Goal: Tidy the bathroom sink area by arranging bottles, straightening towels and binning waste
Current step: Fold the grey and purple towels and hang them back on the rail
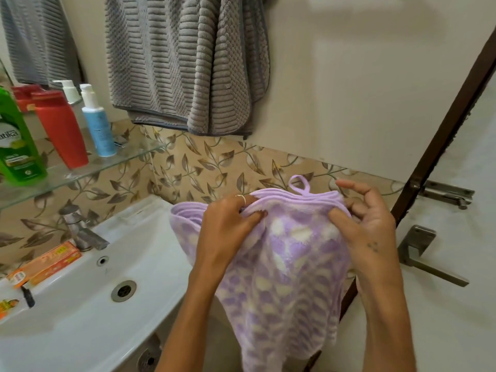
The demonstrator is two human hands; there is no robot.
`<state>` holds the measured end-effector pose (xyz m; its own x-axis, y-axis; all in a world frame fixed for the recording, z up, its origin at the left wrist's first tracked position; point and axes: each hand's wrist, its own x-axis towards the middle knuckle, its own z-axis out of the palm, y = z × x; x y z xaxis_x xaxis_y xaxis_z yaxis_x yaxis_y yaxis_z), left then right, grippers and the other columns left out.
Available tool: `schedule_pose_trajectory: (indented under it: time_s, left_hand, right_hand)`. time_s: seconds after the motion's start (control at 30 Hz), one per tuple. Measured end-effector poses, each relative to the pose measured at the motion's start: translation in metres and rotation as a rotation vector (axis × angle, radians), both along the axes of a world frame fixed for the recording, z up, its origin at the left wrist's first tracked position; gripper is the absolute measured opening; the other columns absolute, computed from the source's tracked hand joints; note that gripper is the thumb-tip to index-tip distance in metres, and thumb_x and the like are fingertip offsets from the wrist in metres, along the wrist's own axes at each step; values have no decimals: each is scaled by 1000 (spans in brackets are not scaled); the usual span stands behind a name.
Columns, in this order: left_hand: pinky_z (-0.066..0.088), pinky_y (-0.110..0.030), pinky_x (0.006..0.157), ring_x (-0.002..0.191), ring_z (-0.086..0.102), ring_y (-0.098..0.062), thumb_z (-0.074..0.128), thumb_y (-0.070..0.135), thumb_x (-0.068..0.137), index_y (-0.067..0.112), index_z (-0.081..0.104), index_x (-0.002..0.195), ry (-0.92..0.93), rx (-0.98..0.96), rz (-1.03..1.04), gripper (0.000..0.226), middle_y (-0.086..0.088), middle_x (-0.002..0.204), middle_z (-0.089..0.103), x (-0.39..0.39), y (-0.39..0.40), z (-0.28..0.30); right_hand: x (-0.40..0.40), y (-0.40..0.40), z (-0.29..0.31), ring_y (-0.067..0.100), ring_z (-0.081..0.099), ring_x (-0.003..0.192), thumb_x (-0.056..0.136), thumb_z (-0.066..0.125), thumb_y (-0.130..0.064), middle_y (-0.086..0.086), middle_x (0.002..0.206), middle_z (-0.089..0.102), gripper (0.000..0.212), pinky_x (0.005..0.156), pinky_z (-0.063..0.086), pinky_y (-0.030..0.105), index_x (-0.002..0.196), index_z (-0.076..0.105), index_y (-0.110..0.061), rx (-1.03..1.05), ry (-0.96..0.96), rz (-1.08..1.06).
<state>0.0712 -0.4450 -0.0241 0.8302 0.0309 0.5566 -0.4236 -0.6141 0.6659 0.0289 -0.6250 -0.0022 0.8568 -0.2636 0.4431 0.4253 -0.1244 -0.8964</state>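
Observation:
A small purple and white hand towel with a hanging loop at its top hangs in front of me, to the right of the sink. My left hand pinches its folded top edge on the left. My right hand grips the same edge on the right with thumb and fingers. A grey ribbed towel hangs bunched on the wall above. On the glass shelf stand a green bottle, a red bottle and a blue and white pump bottle.
The white sink with its metal tap lies at lower left. An orange carton and a tube rest on the sink's left rim. A door with a metal handle stands at the right.

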Motion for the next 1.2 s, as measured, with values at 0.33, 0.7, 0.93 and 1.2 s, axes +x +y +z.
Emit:
schedule_pose_trajectory:
  time_s: [0.33,0.7,0.93,1.2]
  left_hand:
    - [45,-21,64,70,58,1,56,22,83,20,69,87,-166,-95,-298,13,11,75,64,-21,-12,39]
    - [40,-22,56,69,52,-2,66,52,73,33,46,74,412,311,-48,28,18,71,51,-14,36,16]
    - [28,-17,45,70,59,-20,66,15,81,18,64,89,-155,201,353,10,2,84,64,-22,27,15]
    - [51,-23,80,97,64,-14,61,7,86,17,55,126,-31,-72,192,42,-2,116,62,-4,35,9]
  right_hand:
    - [3,29,2,-7,64,78,64,72,-35,-21,85,72,25,66,49,8,88,67,-39,-64,0,270]
    - [2,25,-1,-4,62,65,73,67,-39,-19,74,69,5,57,52,14,77,66,-37,151,-54,-81]
    - [-2,23,4,-8,62,66,76,68,-38,-23,75,69,3,54,49,8,77,66,-39,120,-78,-93]
    - [-7,5,1,-7,64,69,77,68,-34,-25,76,69,7,53,48,7,82,65,-38,103,-58,-143]
